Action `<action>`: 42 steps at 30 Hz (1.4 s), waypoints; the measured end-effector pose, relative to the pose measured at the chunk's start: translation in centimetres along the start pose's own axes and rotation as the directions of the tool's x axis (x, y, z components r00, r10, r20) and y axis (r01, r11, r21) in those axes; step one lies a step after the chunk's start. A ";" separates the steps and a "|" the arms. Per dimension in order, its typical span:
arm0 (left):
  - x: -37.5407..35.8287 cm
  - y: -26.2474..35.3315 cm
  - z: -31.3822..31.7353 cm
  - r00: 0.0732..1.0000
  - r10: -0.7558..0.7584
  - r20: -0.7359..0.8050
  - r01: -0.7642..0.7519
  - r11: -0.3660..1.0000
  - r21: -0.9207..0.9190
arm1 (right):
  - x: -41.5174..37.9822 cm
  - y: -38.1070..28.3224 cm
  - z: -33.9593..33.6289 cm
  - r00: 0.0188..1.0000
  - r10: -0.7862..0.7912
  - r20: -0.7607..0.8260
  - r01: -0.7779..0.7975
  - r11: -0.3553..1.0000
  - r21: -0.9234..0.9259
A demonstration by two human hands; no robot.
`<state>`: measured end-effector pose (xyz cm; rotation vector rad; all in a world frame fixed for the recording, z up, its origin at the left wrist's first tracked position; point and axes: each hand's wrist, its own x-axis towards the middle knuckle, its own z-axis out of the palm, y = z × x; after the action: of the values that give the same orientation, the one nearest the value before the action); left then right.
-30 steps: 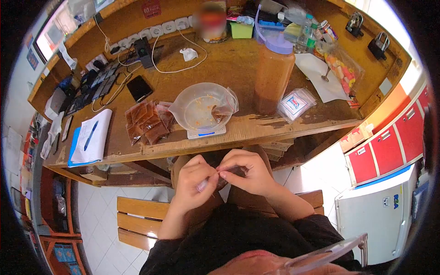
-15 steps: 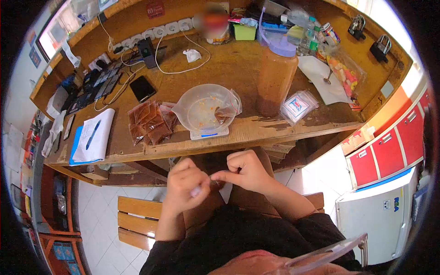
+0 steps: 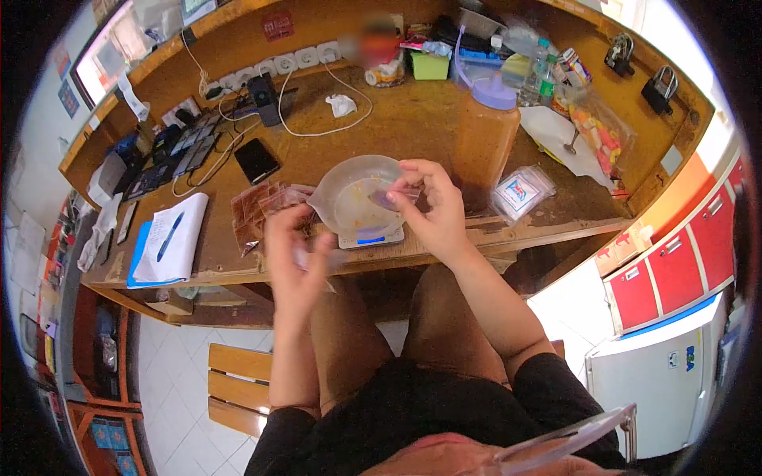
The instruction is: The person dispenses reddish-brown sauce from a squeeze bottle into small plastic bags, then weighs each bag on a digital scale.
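Note:
My right hand (image 3: 432, 208) pinches the edge of a small clear bag (image 3: 386, 198) with some brown content, at the right side of a translucent bowl (image 3: 343, 208). The bowl rests on a white scale (image 3: 390, 236). My left hand (image 3: 298, 252) is blurred, in front of a pile of flat packets of brown powder (image 3: 255, 208); something clear and thin shows at its fingers, too smeared to identify. To the right stand a tall brown-filled bottle (image 3: 482, 139) with a lilac lid and a stack of clear printed bags (image 3: 521, 193).
A notebook (image 3: 168, 238) with a pen lies at the desk's left, a black phone (image 3: 256, 161) behind the packets. White cables and a crumpled tissue (image 3: 341, 105) lie farther back. At the right are white paper (image 3: 556, 139) and a bag of colourful sweets (image 3: 597, 135).
Both hands have risen from below the desk edge. My right hand has reached the bowl and taken hold of the small bag; my left hand has moved toward the packets.

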<state>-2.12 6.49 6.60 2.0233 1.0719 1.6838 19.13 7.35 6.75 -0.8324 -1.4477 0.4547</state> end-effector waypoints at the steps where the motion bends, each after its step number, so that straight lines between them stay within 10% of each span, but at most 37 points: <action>1: -0.5 1.3 0.6 0.996 -0.027 0.087 0.026 1.000 0.015 | -0.3 -0.5 0.1 0.996 -0.078 0.040 0.074 0.993 0.090; 7: -3.5 3.2 2.2 0.962 -0.154 0.224 0.190 0.971 -0.148 | -4.1 -4.7 -0.6 0.989 0.071 0.127 -0.118 0.900 0.420; 11: -5.3 3.5 1.7 0.909 -0.266 0.320 0.360 0.890 -0.281 | -7.3 -4.4 -1.5 0.906 0.301 0.299 -0.378 0.892 0.247; 19: -6.2 3.5 1.4 0.946 -0.148 0.287 0.213 0.954 -0.209 | -9.7 -3.8 -1.2 0.893 0.364 0.264 -0.427 0.871 0.242; 25: -6.7 3.0 0.5 0.856 -0.244 0.455 0.412 0.854 -0.318 | -10.1 -3.8 -2.0 0.871 0.314 0.378 -0.385 0.914 0.128; 30: -6.0 2.8 0.4 0.885 0.087 0.458 0.053 0.957 -0.284 | -9.9 -4.1 -1.4 0.897 0.263 0.356 -0.315 0.944 0.095; 32: -6.0 3.3 0.6 0.883 0.102 0.458 0.013 0.971 -0.240 | -9.4 -4.6 -0.9 0.947 0.091 0.309 -0.106 0.994 0.034; 42: -5.7 3.8 -1.1 0.847 0.174 0.502 -0.159 0.985 -0.073 | -8.7 -4.8 -1.1 0.836 0.205 0.509 -0.131 0.975 -0.178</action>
<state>-2.03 -0.32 5.32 2.4050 0.6981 1.1076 18.23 -2.32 4.46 -0.9986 -1.9360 0.7691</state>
